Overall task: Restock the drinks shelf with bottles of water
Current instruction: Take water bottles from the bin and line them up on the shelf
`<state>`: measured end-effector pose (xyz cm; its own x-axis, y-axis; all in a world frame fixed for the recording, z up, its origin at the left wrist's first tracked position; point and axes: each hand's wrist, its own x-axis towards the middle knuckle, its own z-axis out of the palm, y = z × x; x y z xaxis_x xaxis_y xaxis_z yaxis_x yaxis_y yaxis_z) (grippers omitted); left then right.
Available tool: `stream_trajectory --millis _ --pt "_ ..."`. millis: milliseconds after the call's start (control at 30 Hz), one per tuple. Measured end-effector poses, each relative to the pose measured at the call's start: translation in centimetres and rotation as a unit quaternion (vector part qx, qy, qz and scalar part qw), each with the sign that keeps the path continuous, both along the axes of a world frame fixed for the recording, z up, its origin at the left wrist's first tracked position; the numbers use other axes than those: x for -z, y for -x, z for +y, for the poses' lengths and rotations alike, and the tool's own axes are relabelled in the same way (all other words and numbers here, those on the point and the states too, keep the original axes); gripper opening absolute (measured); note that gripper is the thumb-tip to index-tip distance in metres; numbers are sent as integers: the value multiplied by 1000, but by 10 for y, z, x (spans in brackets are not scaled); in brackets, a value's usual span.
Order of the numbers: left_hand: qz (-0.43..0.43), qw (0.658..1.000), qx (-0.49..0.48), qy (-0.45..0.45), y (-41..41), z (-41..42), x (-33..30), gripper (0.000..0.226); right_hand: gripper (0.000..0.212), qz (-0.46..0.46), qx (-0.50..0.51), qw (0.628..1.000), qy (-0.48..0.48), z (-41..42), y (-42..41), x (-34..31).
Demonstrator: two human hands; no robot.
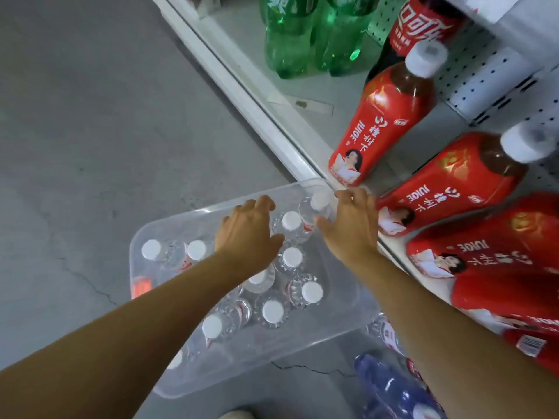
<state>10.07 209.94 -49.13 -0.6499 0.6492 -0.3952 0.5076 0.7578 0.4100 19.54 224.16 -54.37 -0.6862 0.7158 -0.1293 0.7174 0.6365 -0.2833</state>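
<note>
You had both arms stretched over a clear plastic bin (142, 237) on the grey concrete floor (75, 116), which held water bottles (292, 258) standing upright with white caps, spread from its middle toward 5 o'clock and along its 9 o'clock wall. Your right hand (352, 225) was at the bin's 1 o'clock corner, fingers curled round the shoulder of the corner water bottle (317, 204) just below its cap, gripping it. Your left hand (246, 234) hovered at 9 o'clock from that one, fingers bent down into the bin among the caps; whether it had hold of a bottle you could not tell from here, since the palm hid what lay beneath. The white shelf (242, 83) ran from 11 o'clock down to 4 o'clock, its edge touching the bin's corner. On it stood red juice bottles (381, 122) at 2 to 4 o'clock, green soda bottles (287, 40) at 12 o'clock, and a cola bottle (420, 22) at 1 o'clock. A blue bottle (390, 388) lay on the floor at 5 o'clock.
</note>
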Motion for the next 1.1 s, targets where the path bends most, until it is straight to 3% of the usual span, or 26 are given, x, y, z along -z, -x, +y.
stream_trajectory --millis 300,533,667,900,1100 --pt "30 999 25 -12 12 2 34 51 55 78 36 996 2 10 17 47" --pt "31 999 30 -25 9 -5 12 50 48 168 -1 985 33 12 -4 27" --pt "22 999 31 -34 5 -8 -26 51 64 232 -5 963 134 5 -15 -36" --pt "-24 998 43 -37 -4 -17 -139 57 31 261 -8 958 118 0 -19 -176" --pt "-77 994 40 -70 -5 -21 -256 68 31 282 7 950 134 1 -1 -328"
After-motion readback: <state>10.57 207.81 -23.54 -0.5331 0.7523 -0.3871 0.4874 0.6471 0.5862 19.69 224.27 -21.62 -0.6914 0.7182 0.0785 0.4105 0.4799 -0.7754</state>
